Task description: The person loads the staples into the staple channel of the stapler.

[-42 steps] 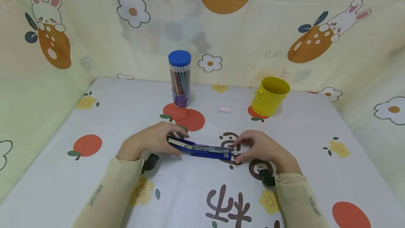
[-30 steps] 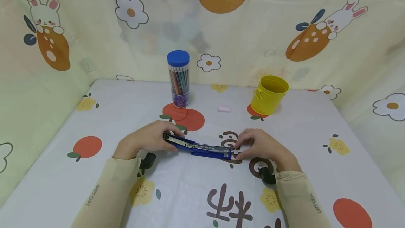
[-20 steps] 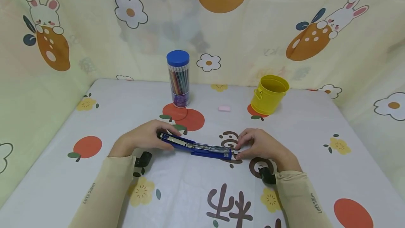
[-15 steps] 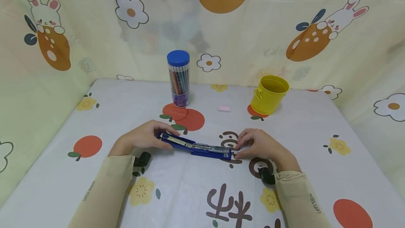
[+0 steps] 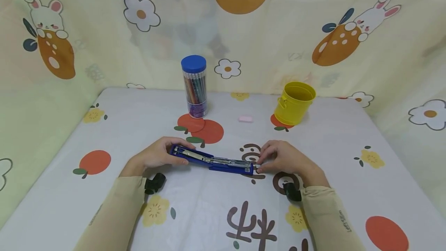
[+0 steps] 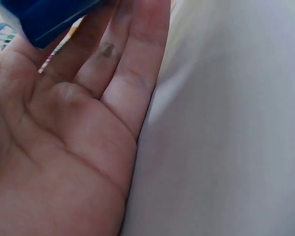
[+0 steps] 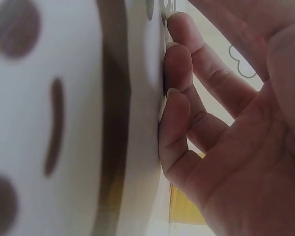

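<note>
A blue stapler (image 5: pixel 231 166) lies opened out across the middle of the table, its metal staple channel facing up. My left hand (image 5: pixel 156 155) grips its left end, thumb on the near side and fingers on the far side. In the left wrist view, the stapler's blue end (image 6: pixel 49 22) shows above the palm. At the right end, the thumb and fingers of my right hand (image 5: pixel 283 160) pinch a small metal part of the stapler, hard to make out. The right wrist view shows this hand's curled fingers (image 7: pixel 177 113) resting at the tablecloth; the stapler is hidden there.
Behind the stapler stand a clear tube of pencils (image 5: pixel 195 88) with a blue lid and a yellow bucket (image 5: pixel 294 105). A pink eraser (image 5: pixel 245 119) lies between them. Patterned fabric (image 5: pixel 156 57) hangs along the table's back edge.
My left hand has drawn leftward with the stapler's left end, and the two halves have tilted slightly relative to each other. The right hand has stayed at the right end.
</note>
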Demonstrator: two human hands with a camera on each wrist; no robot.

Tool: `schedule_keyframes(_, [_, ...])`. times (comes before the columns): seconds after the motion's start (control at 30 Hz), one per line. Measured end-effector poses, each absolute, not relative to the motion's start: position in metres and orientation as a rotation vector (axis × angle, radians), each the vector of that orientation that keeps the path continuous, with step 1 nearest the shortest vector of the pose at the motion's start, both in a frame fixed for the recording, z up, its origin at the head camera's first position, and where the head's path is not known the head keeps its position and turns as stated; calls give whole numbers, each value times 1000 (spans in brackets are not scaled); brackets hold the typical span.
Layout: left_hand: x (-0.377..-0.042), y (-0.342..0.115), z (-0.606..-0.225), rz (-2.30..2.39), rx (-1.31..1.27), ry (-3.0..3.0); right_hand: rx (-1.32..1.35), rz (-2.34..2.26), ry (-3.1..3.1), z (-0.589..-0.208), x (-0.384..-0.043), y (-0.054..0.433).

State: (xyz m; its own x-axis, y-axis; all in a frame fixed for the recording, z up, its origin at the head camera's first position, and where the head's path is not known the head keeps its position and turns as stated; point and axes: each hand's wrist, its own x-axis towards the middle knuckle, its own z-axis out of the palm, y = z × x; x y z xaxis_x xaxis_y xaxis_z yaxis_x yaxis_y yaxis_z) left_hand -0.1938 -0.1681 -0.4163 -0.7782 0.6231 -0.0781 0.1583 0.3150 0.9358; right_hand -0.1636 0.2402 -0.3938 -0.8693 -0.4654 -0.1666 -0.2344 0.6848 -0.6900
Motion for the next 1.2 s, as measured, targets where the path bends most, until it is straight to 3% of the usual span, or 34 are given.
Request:
schedule_keyframes(0.67, [-195,-171,-421,1532,712,2109,-379,-1044,2536,-385,-164,236])
schedule_keyframes(1.2, [-195,-170,-419,1536,715,2092,-467,-952,2516,-385,-163,239])
